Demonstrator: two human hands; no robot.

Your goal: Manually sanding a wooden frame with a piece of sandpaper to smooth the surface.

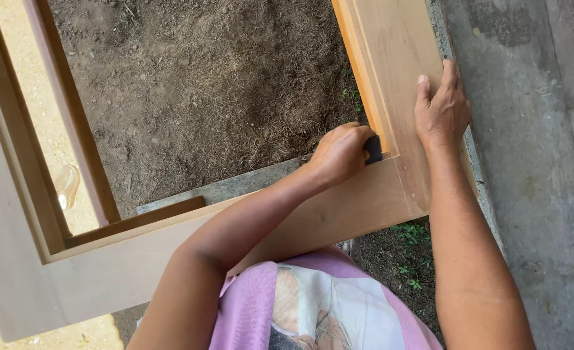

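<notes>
A large bare wooden frame (365,201) lies across my view, with wide flat rails and a stepped inner edge. My left hand (339,152) is closed on a small dark sanding block (372,149), pressed into the frame's inner corner. My right hand (441,107) lies flat, fingers together, on the frame's right-hand rail, just beside that corner. Both forearms reach up from the bottom of the view over my pink shirt (313,304).
Brown dirt ground (203,84) shows through the frame's opening. A grey concrete slab (533,162) runs along the right side. A grey plank (235,188) lies under the lower rail. Small green weeds (407,236) grow near the frame's outer corner.
</notes>
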